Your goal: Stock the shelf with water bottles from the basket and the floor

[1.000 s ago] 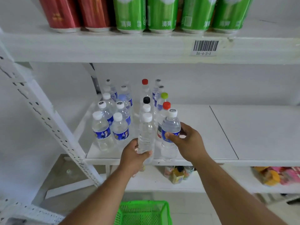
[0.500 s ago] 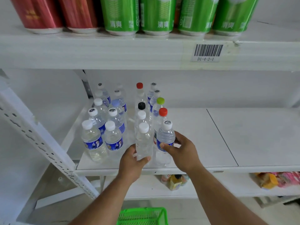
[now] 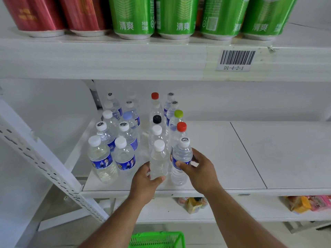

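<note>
Far left there's the slanted white upright of the rack, full of slots. On the shelf just right of it, near the left edge, sit two rows of blue-label bottles with white caps, running from the front edge to the back wall. Next comes a row of clear, label-free ones, and the front one is the plain bottle that the left hand holds low down, fingers curled round its left side and thumb wrapped across the front. It stands upright near the shelf's front edge. Touching it on the right is the labelled bottle, also upright, with the right hand on it: thumb pressed on the blue label, fingers curled round the back. Behind it go a red cap and a green cap. The right half of the shelf is just white board. Up top: red cans, then green cans, and a barcode tag. Bottom edge, the green basket pokes in between the arms.
</note>
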Tool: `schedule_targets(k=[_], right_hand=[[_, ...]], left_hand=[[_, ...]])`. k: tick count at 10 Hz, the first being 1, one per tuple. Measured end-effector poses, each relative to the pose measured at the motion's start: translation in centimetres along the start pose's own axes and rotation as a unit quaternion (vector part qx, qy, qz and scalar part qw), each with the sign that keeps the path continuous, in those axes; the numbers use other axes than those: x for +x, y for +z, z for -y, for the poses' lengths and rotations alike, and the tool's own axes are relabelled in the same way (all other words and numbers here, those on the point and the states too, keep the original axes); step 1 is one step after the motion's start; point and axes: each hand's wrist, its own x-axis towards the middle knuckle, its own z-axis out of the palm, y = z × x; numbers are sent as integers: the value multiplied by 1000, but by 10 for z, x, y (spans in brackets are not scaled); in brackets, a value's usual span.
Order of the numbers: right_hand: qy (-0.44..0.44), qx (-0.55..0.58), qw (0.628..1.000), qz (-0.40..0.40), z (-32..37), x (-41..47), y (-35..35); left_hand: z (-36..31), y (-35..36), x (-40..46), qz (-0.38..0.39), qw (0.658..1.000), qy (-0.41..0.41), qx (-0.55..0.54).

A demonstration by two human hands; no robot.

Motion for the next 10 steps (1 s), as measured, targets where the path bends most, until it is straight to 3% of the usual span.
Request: schedule_targets(k=[7,10], right_hand=[[31,16,999,14,-4,-11,-3],[110,-73,991,-33,1,-38,3]], left_hand=[[-4,-5,-7,12,998,6,56],[-19,-21,-45,-7,993,39,110]])
